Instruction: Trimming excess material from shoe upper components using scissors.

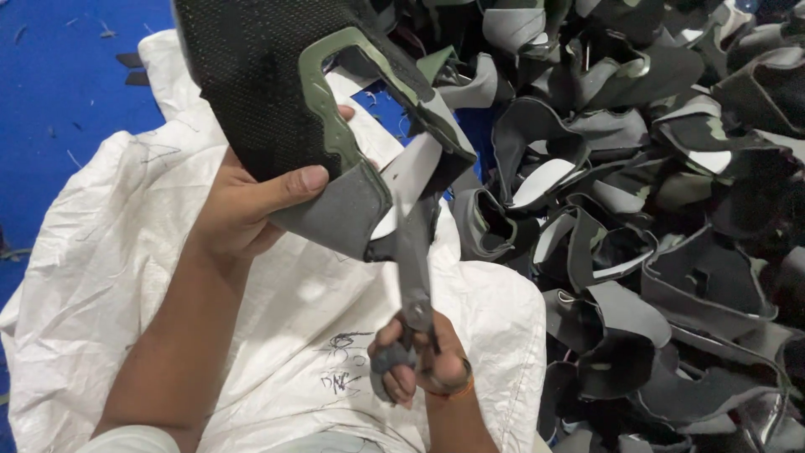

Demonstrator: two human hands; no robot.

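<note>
My left hand (243,201) grips a black mesh shoe upper (268,75) with an olive-green trim and grey lining, held up in front of me, thumb pressed on its lower edge. My right hand (419,361) is closed around the handles of a pair of scissors (413,243). The blades point upward and meet the grey lining at the upper's lower right corner. A bangle sits on my right wrist.
A big heap of similar black, grey and green shoe uppers (637,193) fills the right side. A white woven sack (109,252) with dark scribbles lies under my arms. Blue floor (59,84) with small scraps shows at the left.
</note>
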